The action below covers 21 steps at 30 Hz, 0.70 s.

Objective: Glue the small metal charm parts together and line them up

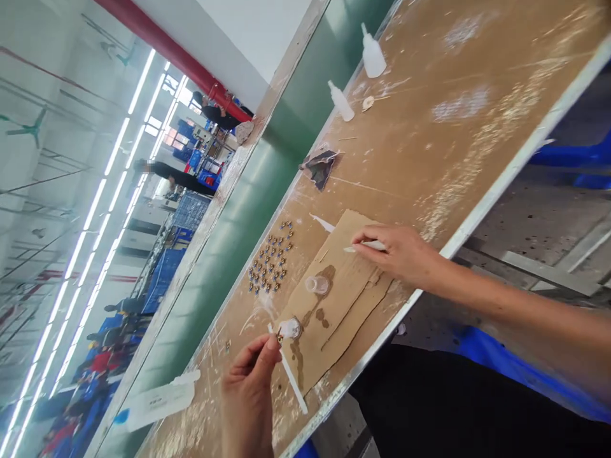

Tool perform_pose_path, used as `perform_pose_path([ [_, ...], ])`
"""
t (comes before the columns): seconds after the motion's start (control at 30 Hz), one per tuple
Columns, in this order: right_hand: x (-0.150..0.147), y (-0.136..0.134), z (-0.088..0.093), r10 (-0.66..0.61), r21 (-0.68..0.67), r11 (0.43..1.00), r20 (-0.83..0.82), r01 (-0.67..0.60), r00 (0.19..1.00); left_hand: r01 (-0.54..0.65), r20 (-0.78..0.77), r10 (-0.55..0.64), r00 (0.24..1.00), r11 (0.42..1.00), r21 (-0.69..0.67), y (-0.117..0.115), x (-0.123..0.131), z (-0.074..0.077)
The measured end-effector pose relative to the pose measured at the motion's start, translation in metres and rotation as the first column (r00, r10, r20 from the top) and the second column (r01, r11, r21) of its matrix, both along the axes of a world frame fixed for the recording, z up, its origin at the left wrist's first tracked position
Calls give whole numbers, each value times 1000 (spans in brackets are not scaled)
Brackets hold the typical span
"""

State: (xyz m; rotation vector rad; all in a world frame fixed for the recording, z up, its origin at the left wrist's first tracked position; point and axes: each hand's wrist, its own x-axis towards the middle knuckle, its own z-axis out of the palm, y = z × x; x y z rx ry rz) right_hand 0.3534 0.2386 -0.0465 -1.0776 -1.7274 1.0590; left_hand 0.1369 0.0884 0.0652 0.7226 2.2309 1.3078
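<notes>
My left hand [255, 375] is closed, its thumb and fingertips pinching a tiny brass-coloured part [279, 339]. Just behind that part stands a small white cup [289, 328] on the cardboard sheet [351, 292]. A slim white stick [293, 375] lies along the cardboard's near-left end, close to my left fingers. My right hand [396, 253] is wrapped round a slender white tool [373, 245] with a pointed tip, held low over the cardboard's far end; its exact kind is unclear. Between my hands, a small clear cup [314, 284] stands beside a wet stain.
Several small brass-and-blue parts [271, 261] are spread beside the cardboard. A white bottle with a blue end [157, 402] lies at lower left. Two white nozzle bottles [372, 54] [340, 102] and a dark scrap [323, 166] are farther along the table [405, 152]. People work in the background.
</notes>
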Motion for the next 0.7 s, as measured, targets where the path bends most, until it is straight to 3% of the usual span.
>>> perform_pose_path([
  [0.13, 1, -5, 6, -33, -62, 997, 64, 37, 997, -168, 202, 147, 968, 982, 91, -40, -18, -11],
  [0.33, 1, -9, 10, -122, -98, 985, 201, 144, 972, -342, 306, 302, 903, 936, 86, -90, -40, -32],
  [0.53, 1, -8, -8, -220, -65, 964, 338, 256, 915, -424, 273, 394, 878, 904, 60, -113, -54, -51],
  [0.7, 4, -6, -20, -229, -18, 968, 362, 252, 904, -463, 102, 455, 885, 883, 79, -120, -62, -66],
])
